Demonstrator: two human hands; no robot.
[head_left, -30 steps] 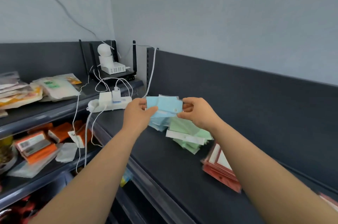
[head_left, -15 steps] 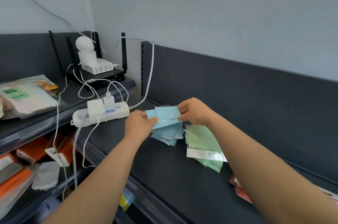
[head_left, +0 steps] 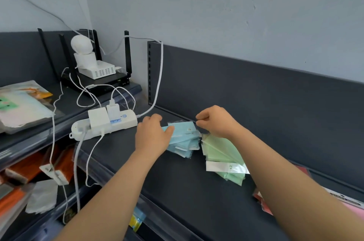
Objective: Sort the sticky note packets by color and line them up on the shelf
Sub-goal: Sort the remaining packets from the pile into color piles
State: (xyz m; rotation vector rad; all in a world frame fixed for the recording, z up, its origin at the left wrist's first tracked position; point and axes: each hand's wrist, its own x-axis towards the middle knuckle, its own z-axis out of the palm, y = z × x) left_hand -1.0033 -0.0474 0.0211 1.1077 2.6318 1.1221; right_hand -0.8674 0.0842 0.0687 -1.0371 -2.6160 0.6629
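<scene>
On the dark grey metal shelf (head_left: 177, 191), a pale blue plastic-wrapped sticky note packet (head_left: 183, 129) sits in the left hand (head_left: 152, 138) grip, thumb pressed on top. The right hand (head_left: 216, 122) grip is curled at the packet's far corner; whether it pinches is unclear. Below the grips lies a blue packet pile (head_left: 185, 146), with a green packet pile (head_left: 222, 152) under the right wrist. A white power strip (head_left: 106, 124) lies outside the left grip.
</scene>
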